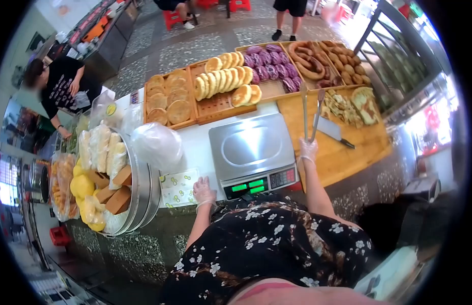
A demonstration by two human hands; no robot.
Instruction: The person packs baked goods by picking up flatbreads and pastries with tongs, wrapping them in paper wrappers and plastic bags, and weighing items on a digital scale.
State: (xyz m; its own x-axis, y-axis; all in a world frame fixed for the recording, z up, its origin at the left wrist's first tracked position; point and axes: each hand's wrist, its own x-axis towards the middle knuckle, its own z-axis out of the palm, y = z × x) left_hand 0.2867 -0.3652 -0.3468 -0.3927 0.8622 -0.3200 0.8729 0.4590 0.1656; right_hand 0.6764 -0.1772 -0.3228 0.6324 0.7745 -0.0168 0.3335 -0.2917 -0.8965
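Now my right hand (308, 149) grips long metal tongs (305, 114) aimed up-frame toward round purple-striped buns (269, 58), nearer than my open, spread left hand (204, 191).

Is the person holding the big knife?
No, the knife lies on the wooden board, while the right hand holds tongs.

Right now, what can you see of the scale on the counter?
The scale has a silvery, metal-looking platter with rounded corners and bright glare, three lit green displays, digits unreadable, and a keypad to their right. It sits on the white counter; the left hand is near its front left corner.
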